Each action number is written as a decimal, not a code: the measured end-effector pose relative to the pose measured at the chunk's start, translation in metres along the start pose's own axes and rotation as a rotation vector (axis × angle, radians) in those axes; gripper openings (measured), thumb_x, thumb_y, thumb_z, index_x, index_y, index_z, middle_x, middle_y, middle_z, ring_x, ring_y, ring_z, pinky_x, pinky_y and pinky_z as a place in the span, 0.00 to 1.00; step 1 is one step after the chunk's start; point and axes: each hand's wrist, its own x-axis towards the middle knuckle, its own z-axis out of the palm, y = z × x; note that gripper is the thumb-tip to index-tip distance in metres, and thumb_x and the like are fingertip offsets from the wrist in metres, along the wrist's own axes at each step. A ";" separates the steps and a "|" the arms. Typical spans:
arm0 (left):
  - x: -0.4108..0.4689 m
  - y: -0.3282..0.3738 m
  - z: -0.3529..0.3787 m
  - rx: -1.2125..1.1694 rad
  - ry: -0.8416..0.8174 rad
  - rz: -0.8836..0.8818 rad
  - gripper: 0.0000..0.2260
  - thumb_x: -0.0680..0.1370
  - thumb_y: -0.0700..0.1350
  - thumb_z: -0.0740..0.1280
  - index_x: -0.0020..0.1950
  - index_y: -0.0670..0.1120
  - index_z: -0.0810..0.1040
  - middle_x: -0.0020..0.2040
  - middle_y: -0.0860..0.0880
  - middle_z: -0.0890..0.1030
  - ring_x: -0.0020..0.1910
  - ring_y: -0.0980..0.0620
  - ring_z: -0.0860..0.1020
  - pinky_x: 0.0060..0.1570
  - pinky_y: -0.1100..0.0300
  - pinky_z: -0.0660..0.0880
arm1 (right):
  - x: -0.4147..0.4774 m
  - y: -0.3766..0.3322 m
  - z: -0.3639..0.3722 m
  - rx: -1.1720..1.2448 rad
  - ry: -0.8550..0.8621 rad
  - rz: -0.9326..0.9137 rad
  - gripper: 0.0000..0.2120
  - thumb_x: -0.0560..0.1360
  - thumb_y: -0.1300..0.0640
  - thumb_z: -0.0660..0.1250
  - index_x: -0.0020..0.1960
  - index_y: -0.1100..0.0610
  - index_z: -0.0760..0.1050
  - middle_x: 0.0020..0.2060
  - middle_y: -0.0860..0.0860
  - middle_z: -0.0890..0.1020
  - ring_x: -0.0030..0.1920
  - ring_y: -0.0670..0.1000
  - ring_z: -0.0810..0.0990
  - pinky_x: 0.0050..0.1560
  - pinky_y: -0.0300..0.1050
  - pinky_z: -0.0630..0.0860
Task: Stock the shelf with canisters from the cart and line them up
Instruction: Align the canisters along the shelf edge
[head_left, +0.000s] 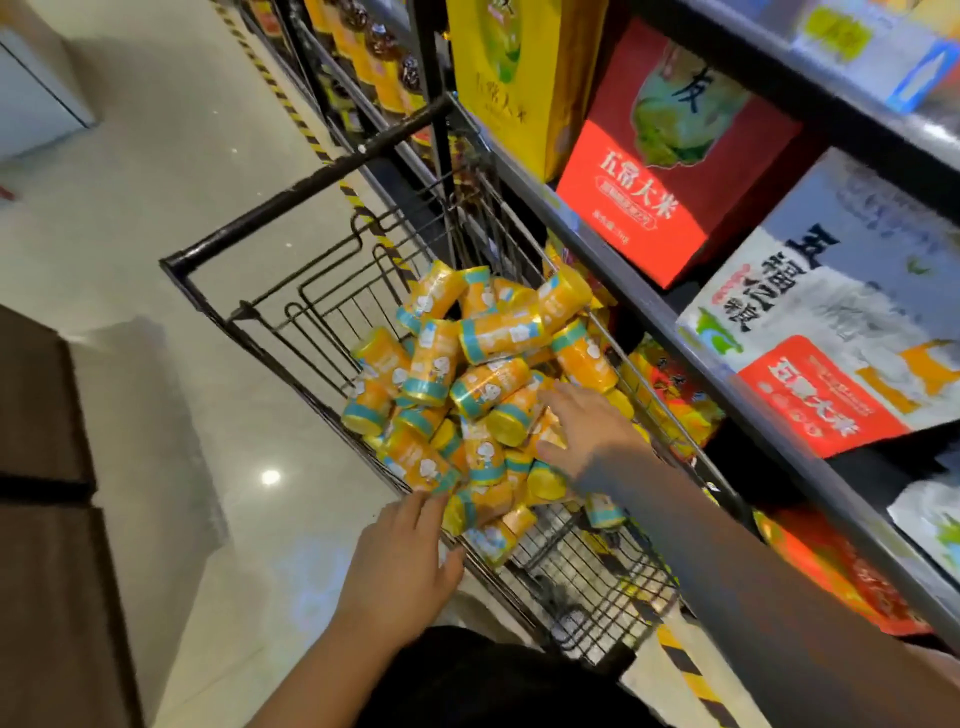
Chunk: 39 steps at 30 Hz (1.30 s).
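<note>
Canisters (498, 335), centre frame: light, stiff, probably slick; grip mid-barrel. Left hand (400, 566) and right hand (587, 431) spread, holding nothing.

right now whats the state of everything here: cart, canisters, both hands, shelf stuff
cart: parked beside the shelf, part full
canisters: heaped loose in the cart, most on their sides
left hand: open, fingertips at the cart's near rim by a canister
right hand: open, fingers spread on the heap, no grip yet
shelf: stocked with boxes
red box: standing on the shelf
</note>
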 end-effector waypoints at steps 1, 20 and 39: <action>-0.001 -0.008 -0.006 0.005 -0.006 -0.001 0.27 0.73 0.60 0.60 0.67 0.47 0.76 0.58 0.47 0.81 0.51 0.44 0.81 0.43 0.51 0.82 | 0.021 -0.005 -0.001 -0.012 0.008 0.001 0.33 0.80 0.44 0.64 0.81 0.50 0.56 0.81 0.52 0.54 0.80 0.55 0.52 0.78 0.50 0.52; 0.219 -0.138 -0.065 0.000 -0.208 0.320 0.26 0.73 0.52 0.71 0.68 0.42 0.75 0.60 0.39 0.78 0.56 0.35 0.77 0.47 0.43 0.80 | 0.133 -0.051 0.013 -0.017 0.244 0.458 0.41 0.69 0.41 0.77 0.75 0.56 0.65 0.65 0.60 0.70 0.65 0.63 0.71 0.63 0.59 0.71; 0.302 -0.094 -0.062 0.925 -0.408 1.102 0.32 0.74 0.50 0.72 0.76 0.53 0.66 0.71 0.47 0.70 0.76 0.40 0.59 0.74 0.33 0.46 | -0.008 -0.063 0.108 0.792 0.206 0.758 0.31 0.68 0.41 0.78 0.64 0.49 0.68 0.49 0.49 0.81 0.45 0.50 0.81 0.45 0.48 0.78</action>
